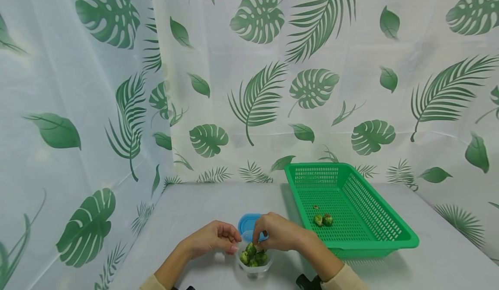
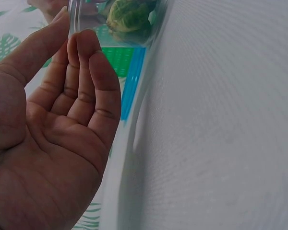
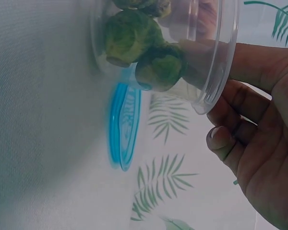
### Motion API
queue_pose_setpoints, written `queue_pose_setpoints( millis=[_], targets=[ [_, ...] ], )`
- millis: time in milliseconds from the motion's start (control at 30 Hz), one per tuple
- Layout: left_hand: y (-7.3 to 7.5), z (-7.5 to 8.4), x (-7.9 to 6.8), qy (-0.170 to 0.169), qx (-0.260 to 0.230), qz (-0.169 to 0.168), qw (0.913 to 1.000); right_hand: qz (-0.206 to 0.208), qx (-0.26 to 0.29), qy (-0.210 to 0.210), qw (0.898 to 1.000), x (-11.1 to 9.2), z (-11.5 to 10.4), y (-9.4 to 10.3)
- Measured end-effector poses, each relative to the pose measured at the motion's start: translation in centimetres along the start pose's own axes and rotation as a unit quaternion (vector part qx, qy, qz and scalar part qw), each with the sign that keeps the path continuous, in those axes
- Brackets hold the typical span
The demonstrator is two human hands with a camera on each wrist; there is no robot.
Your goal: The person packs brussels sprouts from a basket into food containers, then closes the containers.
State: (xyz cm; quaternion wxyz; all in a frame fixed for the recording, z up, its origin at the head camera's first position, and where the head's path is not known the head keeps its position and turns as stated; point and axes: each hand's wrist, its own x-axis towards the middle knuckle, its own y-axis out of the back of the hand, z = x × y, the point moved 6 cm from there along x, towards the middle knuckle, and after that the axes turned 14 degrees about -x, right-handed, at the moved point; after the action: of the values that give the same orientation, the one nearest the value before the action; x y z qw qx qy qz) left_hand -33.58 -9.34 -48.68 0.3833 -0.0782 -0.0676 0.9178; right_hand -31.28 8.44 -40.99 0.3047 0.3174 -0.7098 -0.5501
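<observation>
A small clear plastic container [image 1: 255,272] holding several green Brussels sprouts [image 1: 252,262] stands on the table. My right hand [image 1: 278,231] reaches down over its rim from the right, thumb and fingertips inside, pinching a Brussels sprout [image 3: 161,67] seen through the wall. The fingertips are partly hidden among the sprouts. At the left side of the container is my left hand [image 1: 212,240], fingers loosely bent and palm facing it. In the left wrist view its fingertips [image 2: 89,40] come right up to the container wall, with nothing in the palm. Behind the container lies a blue lid [image 1: 246,223].
A green perforated basket [image 1: 380,242] stands to the right, with two Brussels sprouts [image 1: 323,220] and a small brown scrap [image 1: 315,207] on its floor. White sheets with green leaf prints [image 1: 257,99] hang behind and at the left of the white table [image 1: 191,212].
</observation>
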Motion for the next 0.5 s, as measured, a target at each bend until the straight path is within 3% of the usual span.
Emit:
queue_pose_setpoints(
  millis=[500],
  targets=[
    [-0.04, 0.02, -0.04, -0.001, 0.006, 0.000, 1.0000, 0.003, -0.008, -0.001, 1.000, 0.04, 0.03, -0.03]
  ],
)
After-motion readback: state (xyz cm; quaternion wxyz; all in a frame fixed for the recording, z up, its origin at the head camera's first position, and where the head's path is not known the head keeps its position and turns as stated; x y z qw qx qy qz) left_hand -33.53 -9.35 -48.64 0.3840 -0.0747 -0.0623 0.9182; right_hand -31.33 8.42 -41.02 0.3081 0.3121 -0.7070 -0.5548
